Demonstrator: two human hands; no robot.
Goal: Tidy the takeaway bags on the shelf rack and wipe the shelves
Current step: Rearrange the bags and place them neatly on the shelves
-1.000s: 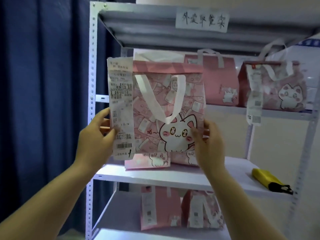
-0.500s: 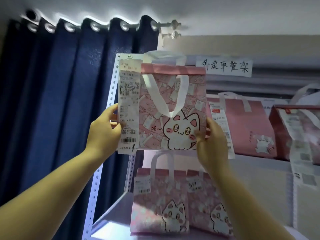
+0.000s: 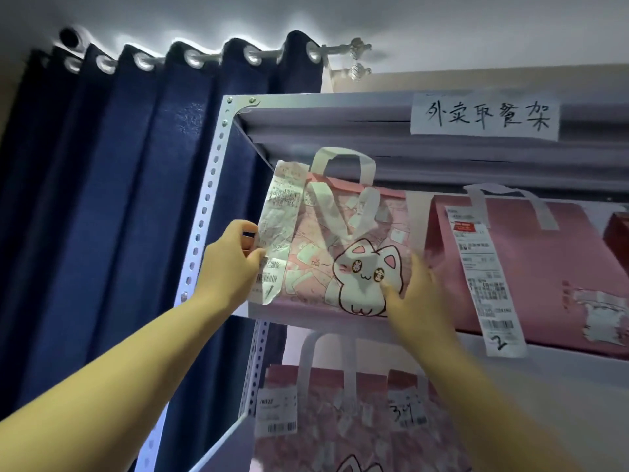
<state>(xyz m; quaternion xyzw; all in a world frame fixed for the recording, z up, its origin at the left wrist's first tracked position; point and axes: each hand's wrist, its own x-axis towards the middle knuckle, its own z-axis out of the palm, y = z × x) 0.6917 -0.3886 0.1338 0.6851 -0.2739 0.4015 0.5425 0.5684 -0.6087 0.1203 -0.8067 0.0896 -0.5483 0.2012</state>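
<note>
A pink takeaway bag (image 3: pixel 343 247) with a white cat print and white handles stands tilted on the left end of the rack's upper shelf (image 3: pixel 306 310). A long crumpled receipt (image 3: pixel 277 229) hangs down its left side. My left hand (image 3: pixel 231 264) grips the bag's left edge over the receipt. My right hand (image 3: pixel 415 294) holds the bag's lower right corner, thumb on the cat print. A plain pink bag (image 3: pixel 531 267) with a receipt marked 2 stands just to the right on the same shelf.
Two more pink cat bags (image 3: pixel 343 417) with receipts stand on the shelf below. A handwritten paper sign (image 3: pixel 485 115) is stuck to the rack's top shelf. A dark blue curtain (image 3: pixel 112 206) hangs close on the left beside the perforated white post (image 3: pixel 204 212).
Both hands have carried the cat bag up and to the right, from in front of the rack onto the left end of the upper shelf. The view has tilted upward.
</note>
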